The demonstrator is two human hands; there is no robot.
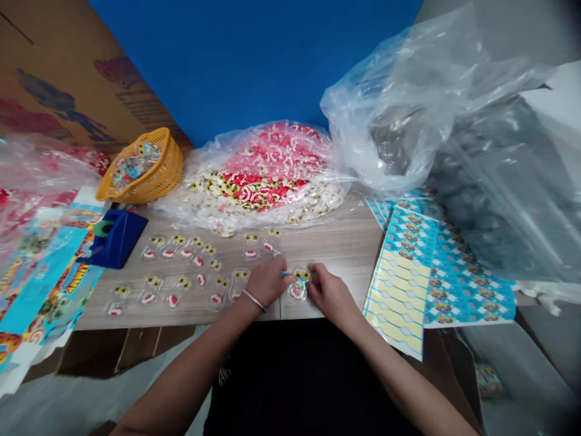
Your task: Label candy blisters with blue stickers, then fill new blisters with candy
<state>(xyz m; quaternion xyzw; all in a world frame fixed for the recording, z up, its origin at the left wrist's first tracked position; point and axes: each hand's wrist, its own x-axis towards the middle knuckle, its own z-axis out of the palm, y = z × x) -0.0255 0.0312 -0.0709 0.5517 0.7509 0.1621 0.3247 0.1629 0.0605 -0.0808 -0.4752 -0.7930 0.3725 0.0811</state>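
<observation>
A small clear plastic blister pack (297, 290) lies at the table's front edge, with yellow eye pieces and a red-and-white mouth piece inside. A blue printed sticker (299, 282) lies across its middle. My left hand (269, 281) pinches the sticker's left end between thumb and fingers. On the other side, my right hand (332, 295) is closed on the right edge of the pack; its fingertips are partly hidden. More filled packs (153, 289) are spread in rows to the left of my hands, and one pack (239, 281) sits right beside my left hand.
Behind lies a big clear bag (272, 163) of loose red, white and yellow pieces. A yellow basket (158, 181) of packs and a blue tape dispenser (118, 239) stand left. Sticker sheets (397, 290) overhang the front edge at right, near plastic bags (408, 109).
</observation>
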